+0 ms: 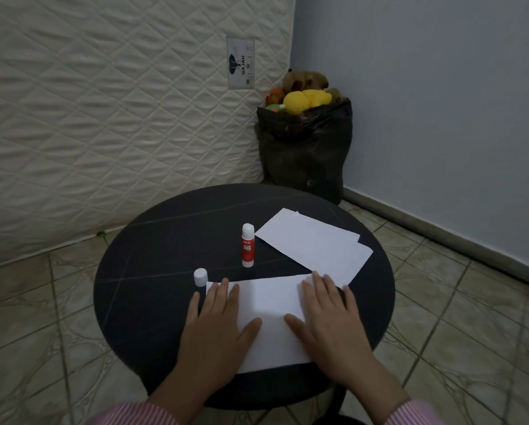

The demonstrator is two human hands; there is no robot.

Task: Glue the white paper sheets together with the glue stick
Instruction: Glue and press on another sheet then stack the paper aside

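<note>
A white paper sheet (269,305) lies at the near side of the round black table (153,271). My left hand (217,329) rests flat on its left part and my right hand (327,329) flat on its right part, fingers spread, palms down. Two more white sheets (315,243) lie overlapped at the far right of the table. A red-and-white glue stick (248,246) stands upright and uncapped near the table's middle. Its white cap (200,277) stands apart, just beyond my left fingertips.
A quilted mattress (104,118) leans against the wall behind the table. A black bag (303,148) filled with plush toys stands in the corner. Tiled floor surrounds the table, and a blue wall (441,102) runs along the right.
</note>
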